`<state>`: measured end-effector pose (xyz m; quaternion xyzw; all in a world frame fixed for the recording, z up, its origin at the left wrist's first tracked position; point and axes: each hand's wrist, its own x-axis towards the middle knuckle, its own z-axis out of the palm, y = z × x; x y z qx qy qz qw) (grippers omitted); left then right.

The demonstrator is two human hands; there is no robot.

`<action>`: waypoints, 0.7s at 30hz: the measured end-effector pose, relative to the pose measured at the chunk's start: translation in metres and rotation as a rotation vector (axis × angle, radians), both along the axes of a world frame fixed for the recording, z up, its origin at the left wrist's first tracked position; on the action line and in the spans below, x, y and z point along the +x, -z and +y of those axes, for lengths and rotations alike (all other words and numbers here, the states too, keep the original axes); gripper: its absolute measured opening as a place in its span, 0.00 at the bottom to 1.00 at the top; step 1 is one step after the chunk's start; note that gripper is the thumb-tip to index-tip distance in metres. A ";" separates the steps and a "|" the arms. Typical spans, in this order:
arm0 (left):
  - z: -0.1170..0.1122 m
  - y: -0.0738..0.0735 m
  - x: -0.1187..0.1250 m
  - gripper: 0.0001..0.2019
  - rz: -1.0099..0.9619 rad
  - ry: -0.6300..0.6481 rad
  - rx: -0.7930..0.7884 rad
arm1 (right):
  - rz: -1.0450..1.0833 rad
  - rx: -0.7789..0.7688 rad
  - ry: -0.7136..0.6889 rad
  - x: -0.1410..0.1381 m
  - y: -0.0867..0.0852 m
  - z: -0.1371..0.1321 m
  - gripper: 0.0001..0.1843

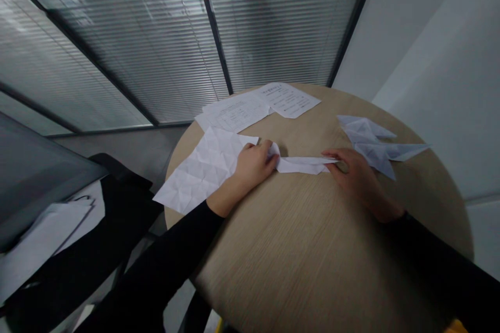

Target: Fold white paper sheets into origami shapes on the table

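A long, narrow piece of folded white paper stretches between my two hands over the round table. Its left end, which curls up, is gripped by my left hand, fingers closed. My right hand pinches the other end between thumb and fingers. Partly beneath my left wrist lies a creased sheet of white paper, opened out with a grid of fold lines. Just beyond my right hand rests a pointed origami shape of white paper.
Printed sheets overlap at the table's far edge. A black chair at the left carries more papers. Behind the table stand glass panels with blinds, and a pale wall rises at the right.
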<state>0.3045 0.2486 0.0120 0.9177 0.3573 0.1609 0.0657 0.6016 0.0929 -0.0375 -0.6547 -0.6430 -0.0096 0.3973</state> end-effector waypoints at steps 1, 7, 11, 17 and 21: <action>-0.002 -0.002 0.000 0.08 0.004 0.011 -0.004 | 0.038 -0.006 -0.002 0.000 -0.002 0.000 0.11; -0.004 -0.007 -0.001 0.11 -0.162 0.096 -0.035 | 0.345 -0.051 0.078 -0.005 -0.010 -0.005 0.15; -0.003 -0.008 -0.004 0.14 -0.421 0.120 -0.079 | 0.627 -0.088 0.027 -0.008 -0.015 -0.010 0.20; -0.004 -0.010 -0.007 0.13 -0.650 0.216 -0.215 | 0.841 -0.133 -0.080 -0.010 -0.023 -0.014 0.22; -0.002 -0.009 -0.004 0.14 -0.457 0.162 -0.164 | 0.605 -0.148 0.000 -0.009 -0.015 -0.008 0.21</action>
